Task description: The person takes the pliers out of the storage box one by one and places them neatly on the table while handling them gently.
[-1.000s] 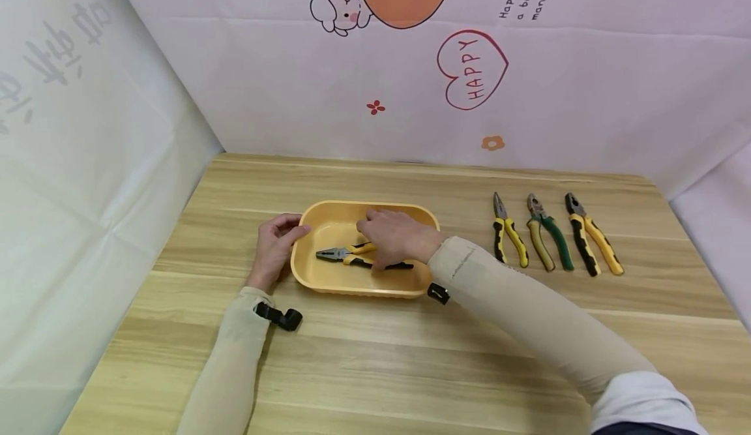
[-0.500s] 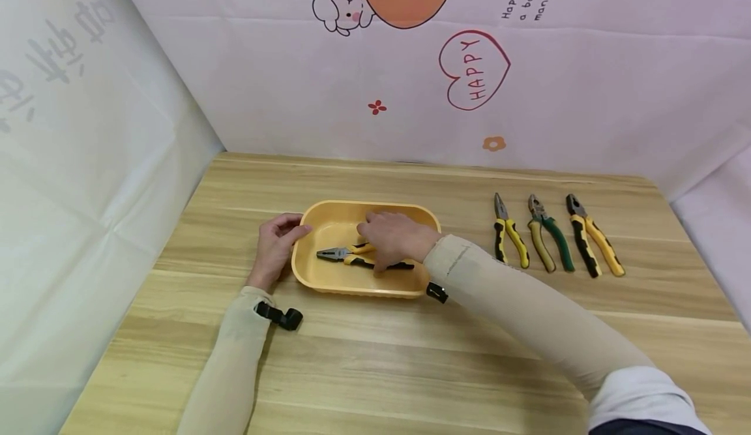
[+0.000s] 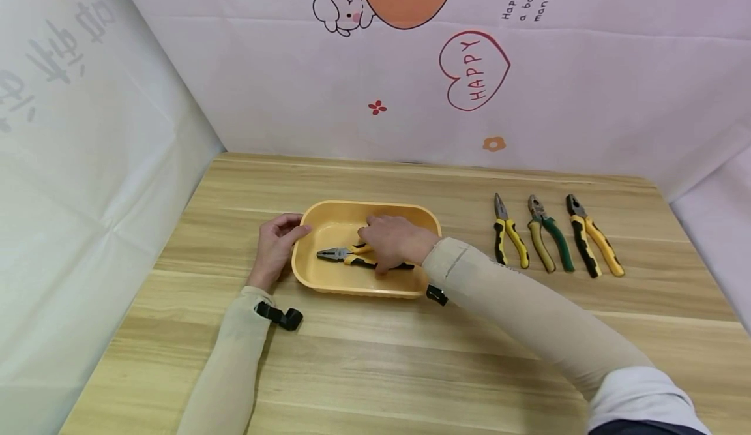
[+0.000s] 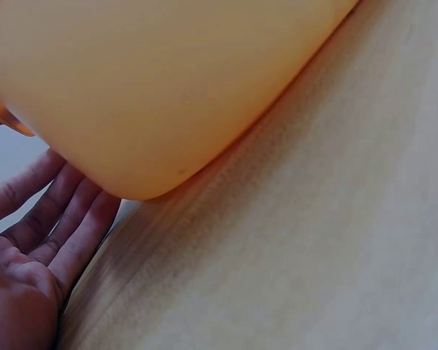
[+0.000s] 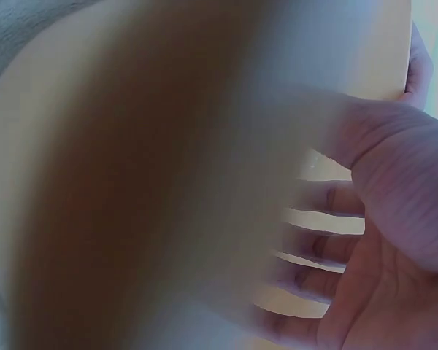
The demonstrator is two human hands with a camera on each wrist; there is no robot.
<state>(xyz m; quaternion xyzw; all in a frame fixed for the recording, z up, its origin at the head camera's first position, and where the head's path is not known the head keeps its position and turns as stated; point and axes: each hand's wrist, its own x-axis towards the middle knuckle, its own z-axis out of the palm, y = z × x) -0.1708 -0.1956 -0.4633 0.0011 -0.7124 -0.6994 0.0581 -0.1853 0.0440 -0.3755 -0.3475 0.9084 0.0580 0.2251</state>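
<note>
A yellow plastic basin (image 3: 375, 294) stands on the wooden table. At its left end my left hand (image 3: 274, 246) grips the rim, thumb over the edge; in the left wrist view my fingers (image 4: 80, 226) touch the outer wall. On the basin floor lie combination pliers (image 3: 334, 254) with yellow and black handles, jaws pointing left. My right hand (image 3: 394, 240) is inside the basin over these handles and hides part of them. The right wrist view shows its fingers (image 5: 336, 248) spread apart; a blurred band in front covers the fingertips.
Right of the basin, side by side on the table, lie yellow-black needle-nose pliers (image 3: 510, 233), green-handled pliers (image 3: 550, 236) and yellow-black combination pliers (image 3: 592, 236). A printed cloth (image 3: 411, 128) hangs behind the table, and a white cloth (image 3: 158, 102) at the left.
My right hand has shifted very slightly toward the basin's near side. The pliers, the basin and my left hand show no clear movement.
</note>
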